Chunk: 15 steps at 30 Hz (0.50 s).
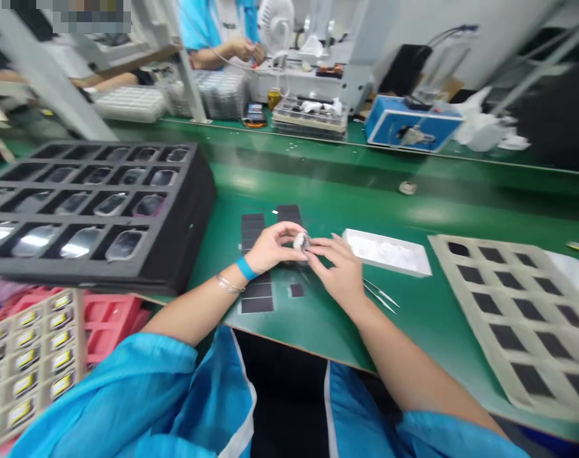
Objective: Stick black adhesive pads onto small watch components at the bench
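Note:
Over the green bench, my left hand (276, 245) pinches a small roundish whitish-silver part (301, 242) with dark areas; its kind is too small and blurred to name. The fingertips of my right hand (335, 267) close on the part's right side. Metal tweezers (382, 296) stick out from behind my right hand, points toward the lower right; whether they lie on the bench or are tucked in that hand I cannot tell. Below the hands lie strips of dark rectangular pieces (257, 305) and one small dark square (296, 291).
A white box (388, 252) stands right of my hands, beside a beige tray (501, 375) of dark rectangles. Left are a black foam tray (175, 235) of glassy pieces, a red tray (110, 318) and a beige tray of yellow-marked parts (60, 340). Across the bench, another person's hands (244, 49) work.

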Tool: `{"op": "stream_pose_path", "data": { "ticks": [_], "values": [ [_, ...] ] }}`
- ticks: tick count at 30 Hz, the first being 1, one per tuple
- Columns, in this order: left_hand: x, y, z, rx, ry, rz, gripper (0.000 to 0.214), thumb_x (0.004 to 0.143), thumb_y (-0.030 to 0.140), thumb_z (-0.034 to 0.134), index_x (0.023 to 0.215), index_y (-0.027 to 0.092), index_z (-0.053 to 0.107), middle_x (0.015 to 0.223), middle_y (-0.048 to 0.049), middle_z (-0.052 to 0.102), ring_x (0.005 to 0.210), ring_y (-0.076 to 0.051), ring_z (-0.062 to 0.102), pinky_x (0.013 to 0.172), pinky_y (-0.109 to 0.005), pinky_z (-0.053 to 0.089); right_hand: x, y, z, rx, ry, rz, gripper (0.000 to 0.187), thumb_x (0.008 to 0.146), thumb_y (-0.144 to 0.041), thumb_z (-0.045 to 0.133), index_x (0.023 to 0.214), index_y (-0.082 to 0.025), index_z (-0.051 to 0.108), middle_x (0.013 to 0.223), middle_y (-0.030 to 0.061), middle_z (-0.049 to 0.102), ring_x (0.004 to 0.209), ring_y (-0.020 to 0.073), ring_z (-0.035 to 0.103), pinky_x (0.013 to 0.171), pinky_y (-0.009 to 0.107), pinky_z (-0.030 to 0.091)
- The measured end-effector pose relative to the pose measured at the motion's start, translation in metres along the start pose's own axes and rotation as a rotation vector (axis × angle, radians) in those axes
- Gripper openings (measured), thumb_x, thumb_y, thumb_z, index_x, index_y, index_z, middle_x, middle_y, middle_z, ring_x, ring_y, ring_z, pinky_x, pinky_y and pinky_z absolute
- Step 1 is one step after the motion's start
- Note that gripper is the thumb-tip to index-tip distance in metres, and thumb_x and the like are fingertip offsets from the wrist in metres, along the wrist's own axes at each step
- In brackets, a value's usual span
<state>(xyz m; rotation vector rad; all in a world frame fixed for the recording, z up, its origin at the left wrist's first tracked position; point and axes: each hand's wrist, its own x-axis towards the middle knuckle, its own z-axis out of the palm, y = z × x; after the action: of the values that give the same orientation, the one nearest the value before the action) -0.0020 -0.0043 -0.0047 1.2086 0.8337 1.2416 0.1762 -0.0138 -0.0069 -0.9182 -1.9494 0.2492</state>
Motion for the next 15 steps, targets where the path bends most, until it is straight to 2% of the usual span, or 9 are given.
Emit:
{"op": "stream_pose_path", "data": {
  "ticks": [3,8,10,15],
  "values": [
    [0.0011,-0.0024,0.0014,-0.029,-0.035,-0.010,0.061,0.040,0.027,0.094,0.092,0.014,0.063,0.092,-0.0047,0.066,0.090,-0.018,0.063,0.093,-0.040,0.049,-0.0016,0.0053,0.0016,-0.028,0.012,-0.016,0.014,0.086,-0.031,0.062,0.080,-0.025,0.073,0.091,0.0036,0.076,0.084,0.0215,0.072,0.103,0.053,0.044],
    [0.0015,-0.0054,-0.0002,-0.056,-0.048,-0.001,0.063,0.040,0.026,0.092,0.093,0.012,0.062,0.091,-0.0049,0.063,0.091,-0.019,0.061,0.094,-0.045,0.046,-0.0016,0.0088,0.0019,0.018,-0.022,0.014,0.017,0.086,-0.037,0.062,0.080,-0.025,0.074,0.092,0.0034,0.076,0.086,0.0222,0.072,0.104,0.054,0.044],
    [0.0010,-0.0055,-0.0003,-0.048,-0.042,0.014,0.063,0.040,0.028,0.092,0.093,0.012,0.062,0.090,-0.0045,0.063,0.091,-0.020,0.061,0.094,-0.046,0.046,-0.0017,0.0073,0.0012,0.063,-0.051,0.074,0.019,0.086,-0.039,0.062,0.081,-0.026,0.075,0.094,0.0035,0.076,0.089,0.0220,0.071,0.102,0.051,0.047],
    [-0.0013,-0.0036,0.0004,-0.032,-0.044,0.066,0.061,0.043,0.029,0.093,0.092,0.012,0.062,0.090,-0.0049,0.063,0.089,-0.019,0.061,0.092,-0.043,0.047,-0.0001,0.0031,0.0019,0.110,-0.030,0.215,0.019,0.083,-0.039,0.065,0.078,-0.024,0.076,0.096,0.0060,0.075,0.090,0.0225,0.070,0.082,0.039,0.056]
  ]
}}
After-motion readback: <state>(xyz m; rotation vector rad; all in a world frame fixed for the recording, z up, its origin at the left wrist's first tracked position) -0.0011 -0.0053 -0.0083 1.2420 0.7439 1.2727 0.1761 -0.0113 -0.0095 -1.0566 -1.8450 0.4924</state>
